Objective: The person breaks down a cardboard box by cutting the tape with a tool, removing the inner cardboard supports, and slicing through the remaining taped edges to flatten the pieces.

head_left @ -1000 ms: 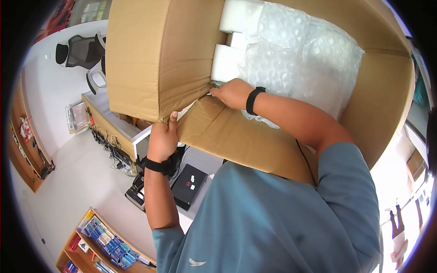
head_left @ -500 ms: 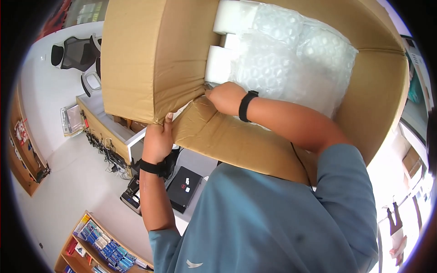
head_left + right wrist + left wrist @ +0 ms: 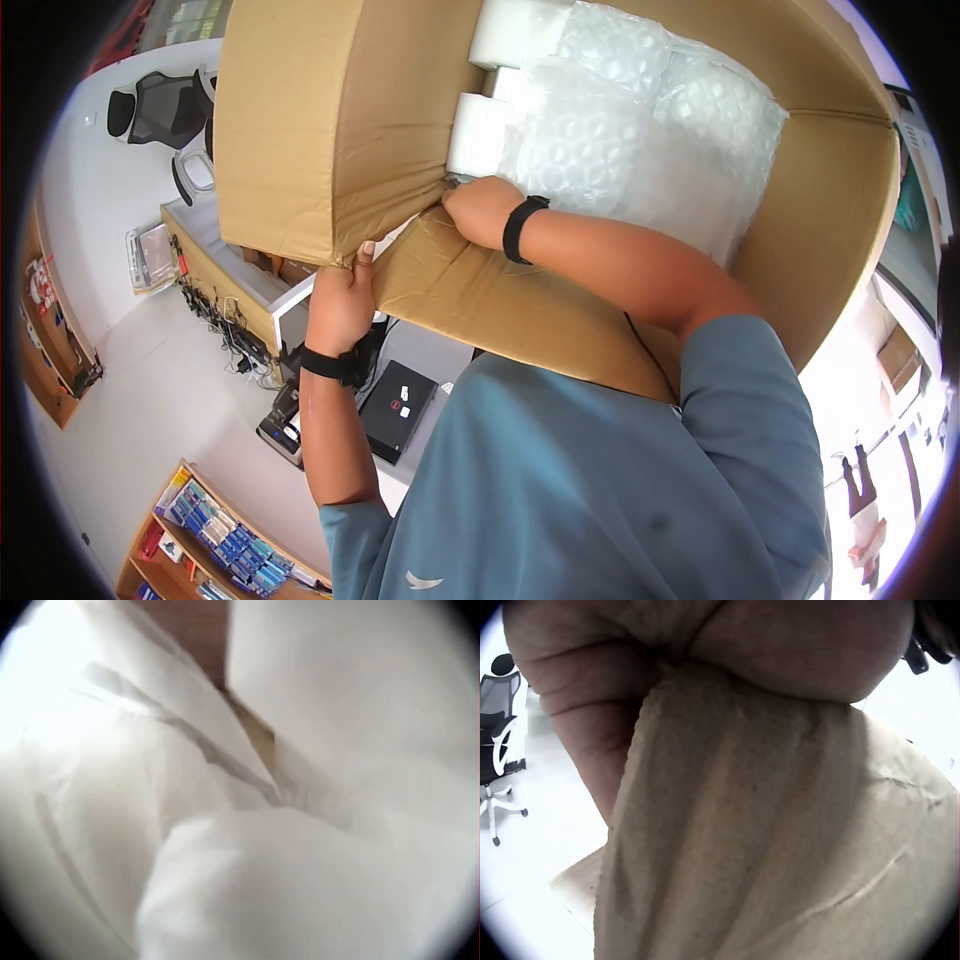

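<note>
The cardboard box (image 3: 400, 110) sits open before a blue shirt (image 3: 560, 480), bubble wrap (image 3: 710, 130) and white blocks (image 3: 478, 135) inside it. The left hand (image 3: 340, 308) grips its edge; the right hand (image 3: 482, 212) reaches inside, fingertips too hidden to tell their grip. A black laptop (image 3: 397, 412) lies nearby.

Black laptop (image 3: 388, 428), mesh chair (image 3: 168, 108)

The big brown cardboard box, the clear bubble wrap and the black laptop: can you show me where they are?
Brown cardboard box (image 3: 822, 195), head view: inner wall.
Clear bubble wrap (image 3: 645, 130), head view: middle.
Black laptop (image 3: 397, 412), head view: closed lid.
</note>
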Demonstrator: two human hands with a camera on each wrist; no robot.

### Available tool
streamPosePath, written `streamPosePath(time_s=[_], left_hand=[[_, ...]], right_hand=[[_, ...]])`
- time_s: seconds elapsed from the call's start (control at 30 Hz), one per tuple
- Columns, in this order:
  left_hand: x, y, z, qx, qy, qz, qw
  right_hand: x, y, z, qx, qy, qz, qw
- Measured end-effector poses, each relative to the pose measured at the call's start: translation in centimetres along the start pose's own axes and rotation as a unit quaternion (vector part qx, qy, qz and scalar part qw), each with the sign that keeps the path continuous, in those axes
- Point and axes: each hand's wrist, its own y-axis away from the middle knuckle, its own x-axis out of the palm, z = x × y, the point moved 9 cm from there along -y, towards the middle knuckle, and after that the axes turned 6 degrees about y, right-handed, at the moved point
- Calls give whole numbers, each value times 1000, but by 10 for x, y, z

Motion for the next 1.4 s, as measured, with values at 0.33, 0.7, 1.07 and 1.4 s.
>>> streamPosePath(time_s=[0.33, 0.7, 1.07, 1.4], left_hand=[[0, 2, -3, -14, -6, -4, 1000], [-2, 2, -10, 36, -22, -30, 999], [-2, 2, -3, 20, -42, -38, 998], [1, 2, -3, -3, -35, -27, 999]], right_hand=[[-8, 6, 4, -2, 13, 18, 1000], [-6, -1, -1, 9, 7, 16, 1000], [4, -1, -7, 47, 1, 35, 998], [18, -6, -16, 80, 17, 53, 995]])
